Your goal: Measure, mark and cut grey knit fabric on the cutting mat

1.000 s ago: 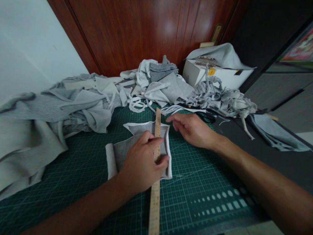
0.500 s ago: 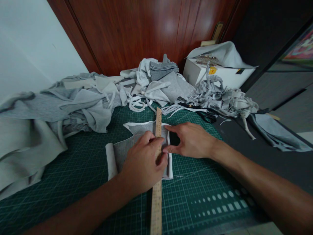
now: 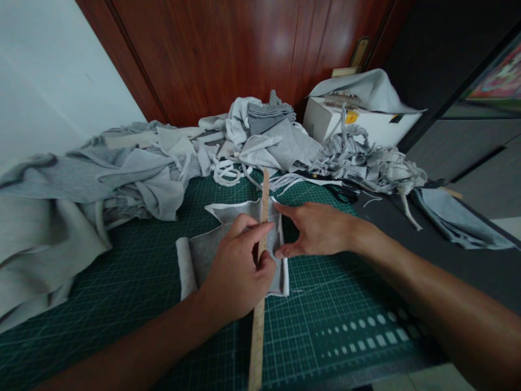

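A wooden ruler (image 3: 258,331) runs up the middle, tipped partly onto its edge across a piece of grey fabric (image 3: 205,247) with folded white edges. My left hand (image 3: 244,266) grips the ruler between thumb and fingers, over the fabric. At the fabric's right edge rests my right hand (image 3: 319,231), its thumb and forefinger spread apart and touching that edge. Its other fingers are partly hidden. Everything lies on a green cutting mat (image 3: 325,296).
Heaped grey fabric (image 3: 146,168) covers the left and back. A white box (image 3: 362,122) stands at the back right by tangled fabric strips (image 3: 378,160). Black-handled scissors (image 3: 342,193) lie near them. Behind is a wooden door (image 3: 228,49).
The ruler has been lifted and tilted onto its edge by my left hand, its far end shifting slightly away. My right forefinger has moved a little up along the fabric's edge.
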The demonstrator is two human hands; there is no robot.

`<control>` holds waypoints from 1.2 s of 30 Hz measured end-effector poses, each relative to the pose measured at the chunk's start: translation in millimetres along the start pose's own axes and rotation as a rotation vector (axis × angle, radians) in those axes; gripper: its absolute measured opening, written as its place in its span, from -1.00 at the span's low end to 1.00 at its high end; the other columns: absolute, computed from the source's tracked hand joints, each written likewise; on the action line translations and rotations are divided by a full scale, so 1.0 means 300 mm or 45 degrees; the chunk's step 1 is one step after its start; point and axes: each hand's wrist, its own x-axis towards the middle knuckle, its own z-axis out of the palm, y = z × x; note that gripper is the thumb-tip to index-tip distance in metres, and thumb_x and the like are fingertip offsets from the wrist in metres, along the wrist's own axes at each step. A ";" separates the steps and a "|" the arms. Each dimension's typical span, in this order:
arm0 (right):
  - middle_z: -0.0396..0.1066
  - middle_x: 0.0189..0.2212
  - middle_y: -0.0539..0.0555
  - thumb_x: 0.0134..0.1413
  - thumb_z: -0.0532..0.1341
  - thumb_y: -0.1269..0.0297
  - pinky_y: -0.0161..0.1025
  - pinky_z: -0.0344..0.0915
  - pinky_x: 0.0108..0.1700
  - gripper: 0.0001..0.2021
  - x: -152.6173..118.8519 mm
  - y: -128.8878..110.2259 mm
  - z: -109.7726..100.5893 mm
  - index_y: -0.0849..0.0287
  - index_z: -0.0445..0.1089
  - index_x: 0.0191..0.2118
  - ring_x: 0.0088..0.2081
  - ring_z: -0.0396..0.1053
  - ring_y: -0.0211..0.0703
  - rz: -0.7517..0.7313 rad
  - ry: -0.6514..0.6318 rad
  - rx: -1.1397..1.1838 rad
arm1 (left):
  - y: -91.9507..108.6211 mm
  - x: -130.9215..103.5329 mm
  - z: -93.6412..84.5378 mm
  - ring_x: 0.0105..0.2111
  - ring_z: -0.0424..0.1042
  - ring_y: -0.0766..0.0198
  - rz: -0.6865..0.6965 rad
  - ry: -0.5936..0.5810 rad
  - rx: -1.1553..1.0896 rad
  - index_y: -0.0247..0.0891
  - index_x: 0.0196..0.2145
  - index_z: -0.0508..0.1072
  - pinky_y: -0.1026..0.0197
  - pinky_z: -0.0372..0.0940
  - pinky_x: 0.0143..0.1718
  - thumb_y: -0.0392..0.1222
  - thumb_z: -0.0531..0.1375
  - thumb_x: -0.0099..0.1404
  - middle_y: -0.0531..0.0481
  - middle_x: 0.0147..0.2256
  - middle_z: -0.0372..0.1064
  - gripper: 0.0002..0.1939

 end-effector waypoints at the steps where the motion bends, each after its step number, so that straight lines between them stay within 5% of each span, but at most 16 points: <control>1: 0.58 0.00 0.46 0.01 0.31 -0.32 0.02 0.40 -0.13 0.13 0.003 -0.002 -0.004 0.45 0.08 0.47 0.01 0.55 0.41 0.009 -0.016 -0.010 | 0.000 -0.002 0.002 -0.45 0.32 0.42 0.000 -0.003 -0.014 -0.31 0.06 0.51 0.22 0.34 -0.38 -0.46 0.11 0.20 -0.01 -0.15 0.26 -0.52; 9: 0.60 -0.06 0.45 -0.13 0.35 -0.37 0.01 0.41 -0.20 0.19 0.008 -0.022 -0.034 0.44 0.13 0.44 -0.07 0.57 0.42 0.023 -0.091 -0.061 | 0.007 0.009 0.018 -0.42 0.33 0.38 -0.044 -0.116 -0.057 -0.30 -0.07 0.54 0.23 0.24 -0.41 -0.40 0.14 0.26 0.01 -0.23 0.27 -0.68; 17: 0.58 -0.01 0.50 -0.25 0.37 -0.45 0.07 0.42 -0.14 0.37 0.014 -0.013 -0.020 0.51 0.01 0.49 0.00 0.54 0.49 0.017 -0.067 -0.064 | 0.015 0.029 0.006 -0.39 0.34 0.27 -0.047 -0.208 0.279 -0.26 -0.20 0.52 0.17 0.23 -0.39 -0.30 0.13 0.30 -0.02 -0.29 0.32 -0.83; 23: 0.60 -0.02 0.43 -0.20 0.37 -0.44 0.06 0.40 -0.15 0.34 0.019 0.001 -0.024 0.34 -0.08 0.53 0.00 0.55 0.46 -0.062 -0.065 -0.023 | 0.005 0.019 0.003 -0.25 0.39 0.11 0.023 -0.189 0.545 -0.23 -0.14 0.51 0.03 0.32 -0.20 -0.28 0.11 0.32 -0.08 -0.25 0.36 -0.78; 36: 0.52 0.09 0.55 -0.33 0.37 -0.49 0.17 0.42 -0.08 0.40 0.025 0.001 -0.018 0.45 0.03 0.49 0.07 0.50 0.58 0.031 -0.069 -0.031 | 0.025 0.043 -0.018 -0.35 0.42 0.12 -0.015 -0.295 0.603 -0.22 -0.17 0.51 0.04 0.29 -0.30 -0.17 0.13 0.33 -0.07 -0.30 0.41 -0.80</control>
